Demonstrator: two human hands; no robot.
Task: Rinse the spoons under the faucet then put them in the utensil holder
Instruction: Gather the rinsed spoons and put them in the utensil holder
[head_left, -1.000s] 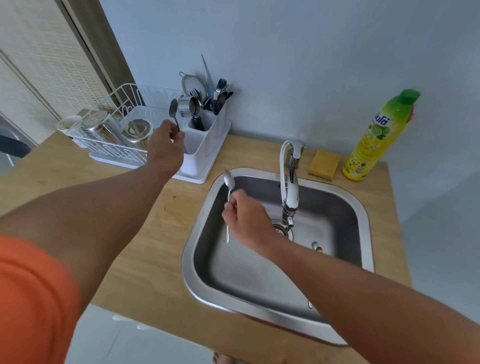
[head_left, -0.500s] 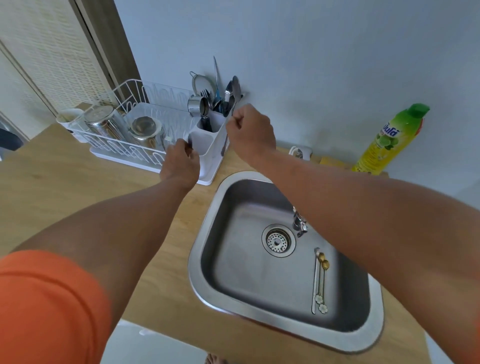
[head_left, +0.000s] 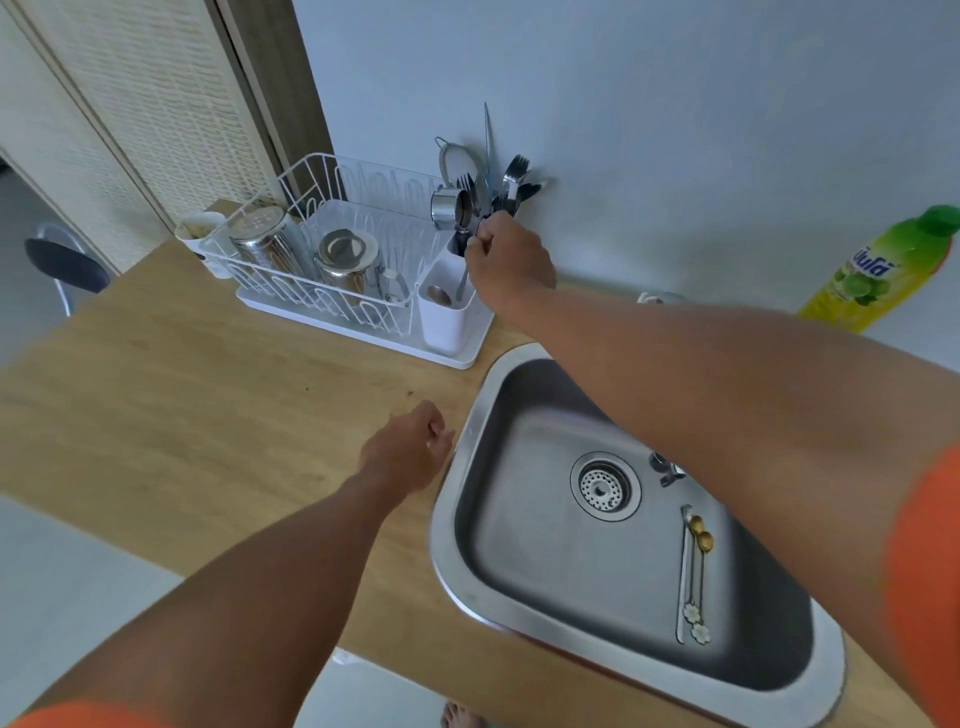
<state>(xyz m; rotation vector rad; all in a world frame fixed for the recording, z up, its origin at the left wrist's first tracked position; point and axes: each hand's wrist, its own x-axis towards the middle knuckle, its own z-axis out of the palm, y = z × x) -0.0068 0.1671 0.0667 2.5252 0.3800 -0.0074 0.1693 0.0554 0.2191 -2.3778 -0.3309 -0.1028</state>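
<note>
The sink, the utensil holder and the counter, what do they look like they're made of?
The sink looks like brushed stainless steel: grey, with soft reflections on its rim. The utensil holder looks like white plastic, opaque and smooth with thin walls. The counter shows a pale wood grain with a matte finish; whether solid wood or laminate, I can't tell.

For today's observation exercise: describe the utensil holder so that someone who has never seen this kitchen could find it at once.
Start at the steel sink set in the wooden counter. Behind its far-left corner stands a white wire dish rack. The utensil holder is the solid white plastic box at the rack's sink-side end, bristling with forks and spoons, where the right hand reaches.
</note>
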